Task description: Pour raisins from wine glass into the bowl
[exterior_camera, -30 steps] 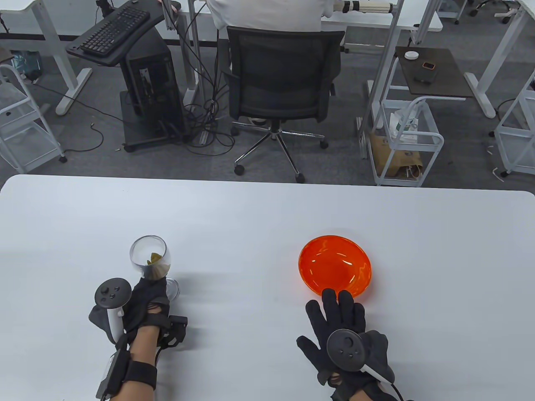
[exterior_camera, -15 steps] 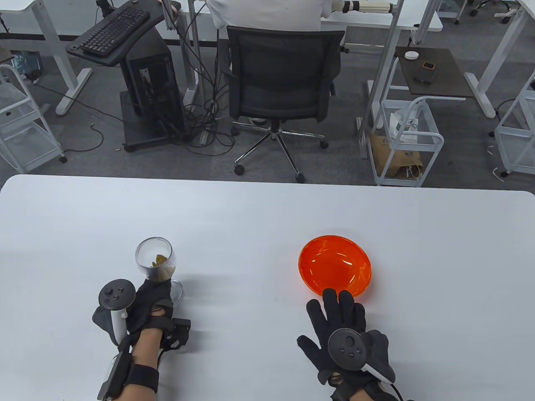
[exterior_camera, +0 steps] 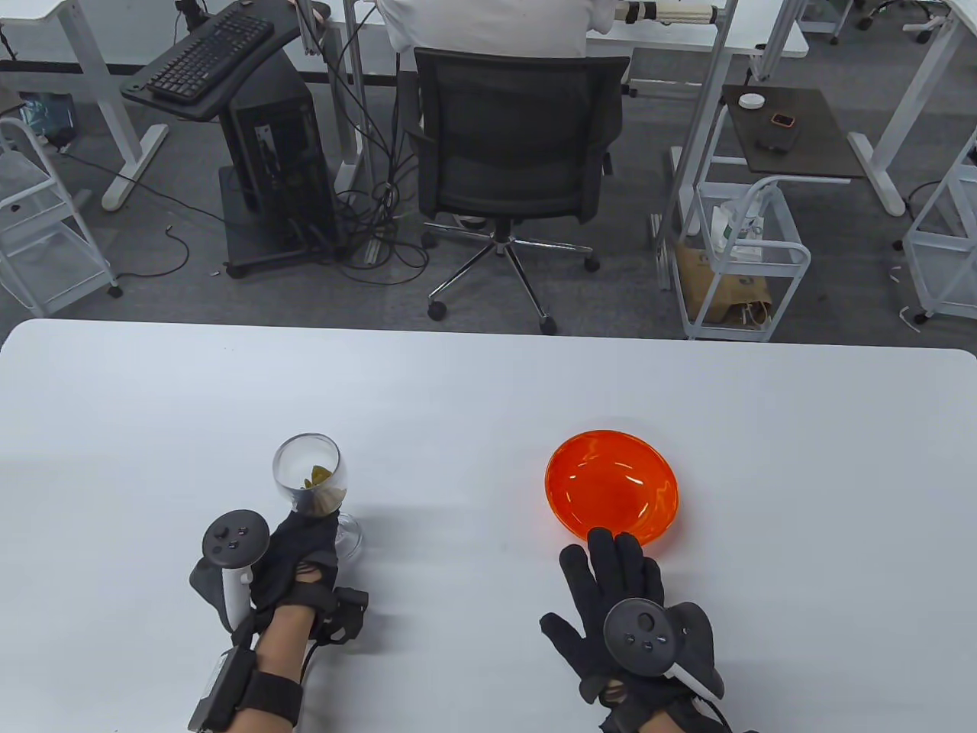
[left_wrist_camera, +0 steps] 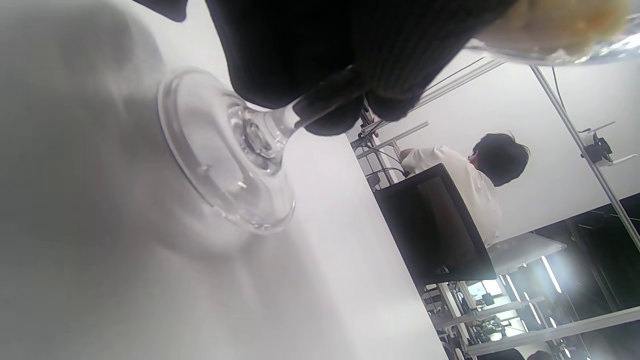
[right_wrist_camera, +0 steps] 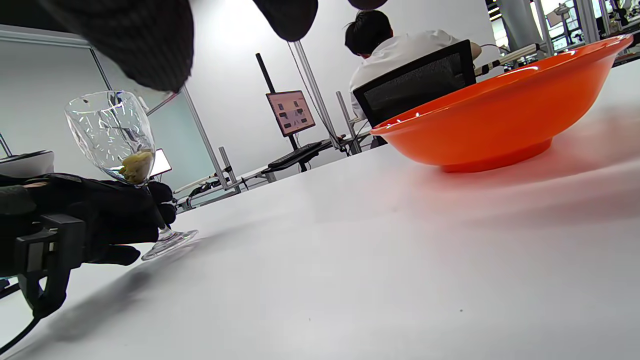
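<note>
A clear wine glass (exterior_camera: 309,473) with yellowish raisins (exterior_camera: 318,478) in its bottom is gripped at the stem by my left hand (exterior_camera: 301,546). In the left wrist view the fingers (left_wrist_camera: 310,55) wrap the stem and the glass foot (left_wrist_camera: 225,155) is tilted, just off the white table. The right wrist view shows the glass (right_wrist_camera: 112,135) upright, left of the bowl. An orange bowl (exterior_camera: 611,486) sits on the table right of centre and looks empty. My right hand (exterior_camera: 614,569) lies flat with spread fingers, fingertips at the bowl's near rim (exterior_camera: 603,534).
The white table (exterior_camera: 473,397) spreads between glass and bowl. Beyond its far edge stand an office chair (exterior_camera: 515,145) with a seated person, a computer tower (exterior_camera: 278,153) and white carts (exterior_camera: 744,252).
My left hand has carried the wine glass to the right, toward the bowl. The right hand and the bowl have stayed where they were.
</note>
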Demonstrator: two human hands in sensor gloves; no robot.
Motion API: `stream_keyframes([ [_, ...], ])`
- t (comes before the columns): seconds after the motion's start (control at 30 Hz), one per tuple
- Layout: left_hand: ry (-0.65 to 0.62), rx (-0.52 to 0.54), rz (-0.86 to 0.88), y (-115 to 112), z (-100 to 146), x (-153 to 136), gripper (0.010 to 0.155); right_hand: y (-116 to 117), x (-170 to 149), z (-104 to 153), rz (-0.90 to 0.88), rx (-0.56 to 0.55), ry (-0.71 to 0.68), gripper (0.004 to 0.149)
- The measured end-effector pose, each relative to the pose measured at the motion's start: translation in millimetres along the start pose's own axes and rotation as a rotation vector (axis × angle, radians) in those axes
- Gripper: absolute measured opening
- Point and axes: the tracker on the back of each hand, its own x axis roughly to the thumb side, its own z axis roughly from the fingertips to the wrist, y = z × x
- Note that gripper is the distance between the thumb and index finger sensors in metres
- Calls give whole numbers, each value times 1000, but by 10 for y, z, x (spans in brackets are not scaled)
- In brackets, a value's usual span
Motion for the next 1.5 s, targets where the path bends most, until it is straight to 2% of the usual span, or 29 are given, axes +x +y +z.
stream_keyframes([
  [0.57,-109,-102,-19,-270,193,245,48,46,-45,-9,-125,34,20,80],
  [1.07,-178,-233,-32,-604,423,445,47,70,-71,-22,-198,42,43,83],
  [1.5,-239,-354,-38,-905,680,603,47,127,-102,-41,-335,48,52,82],
])
